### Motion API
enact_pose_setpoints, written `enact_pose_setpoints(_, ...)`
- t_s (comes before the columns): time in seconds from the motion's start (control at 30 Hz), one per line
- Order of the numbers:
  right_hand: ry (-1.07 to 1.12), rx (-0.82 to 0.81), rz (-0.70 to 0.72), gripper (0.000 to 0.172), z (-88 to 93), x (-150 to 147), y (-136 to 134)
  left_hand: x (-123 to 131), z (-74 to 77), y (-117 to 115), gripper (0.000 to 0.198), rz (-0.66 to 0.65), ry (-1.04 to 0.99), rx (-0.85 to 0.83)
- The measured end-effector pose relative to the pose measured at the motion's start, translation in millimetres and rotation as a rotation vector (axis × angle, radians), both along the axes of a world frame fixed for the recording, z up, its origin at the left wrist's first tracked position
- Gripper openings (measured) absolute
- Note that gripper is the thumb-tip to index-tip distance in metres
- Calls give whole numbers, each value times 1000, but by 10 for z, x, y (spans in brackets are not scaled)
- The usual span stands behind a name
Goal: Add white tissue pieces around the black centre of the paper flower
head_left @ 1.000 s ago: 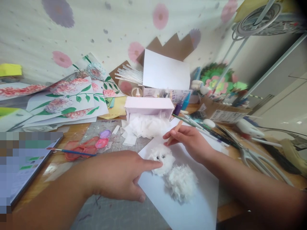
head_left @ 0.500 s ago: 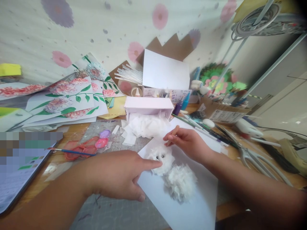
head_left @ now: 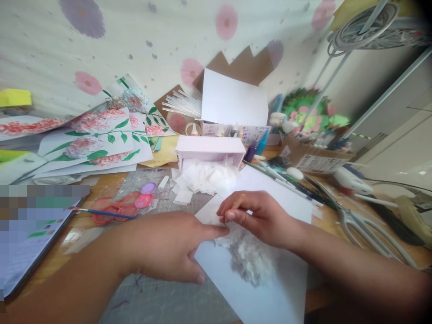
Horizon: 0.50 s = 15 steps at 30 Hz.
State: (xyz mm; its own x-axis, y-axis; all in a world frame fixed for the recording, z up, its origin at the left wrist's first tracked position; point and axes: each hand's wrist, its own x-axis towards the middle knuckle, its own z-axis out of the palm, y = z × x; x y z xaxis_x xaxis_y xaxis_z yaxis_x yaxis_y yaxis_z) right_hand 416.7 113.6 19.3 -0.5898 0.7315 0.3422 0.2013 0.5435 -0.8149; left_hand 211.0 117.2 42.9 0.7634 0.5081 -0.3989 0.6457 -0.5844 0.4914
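A fluffy white tissue-paper pompom (head_left: pixel 251 263) lies on a white paper sheet (head_left: pixel 283 288). Just above it is a second white tissue puff (head_left: pixel 223 241), mostly covered by my hands. My left hand (head_left: pixel 165 245) reaches in from the left, index finger stretched onto this puff and thumb apart, with nothing in its grasp. Pinched between the fingers of my right hand (head_left: pixel 263 220) is a short thin wooden stick (head_left: pixel 239 200). Its lower tip is hidden behind the fingers, right over the upper puff and close to my left fingertip.
Cut white tissue squares (head_left: pixel 205 177) spill from a white box (head_left: pixel 211 146) behind my hands. A paintbrush (head_left: pixel 104 213) and red palette (head_left: pixel 114 211) lie left, near a tablet (head_left: pixel 30 252). Scissors (head_left: pixel 364 229) rest right. Flower pictures (head_left: pixel 91 139) lean at the back left.
My right hand has come down and left with the stick, onto the upper puff, covering its small dark spots. My left hand stays nearly in place.
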Motion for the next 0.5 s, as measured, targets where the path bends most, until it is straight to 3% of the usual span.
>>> enact_pose_setpoints(0.2,232,-270,-21,19,28,35,88,-12,2,0,62,-4,3,11)
enact_pose_setpoints(0.3,222,-198,-69,19,16,32,117,-14,5,3,61,10,1,5)
enact_pose_setpoints(0.5,-25,-10,-93,15,-90,-29,128,-10,2,4,60,6,-11,-3)
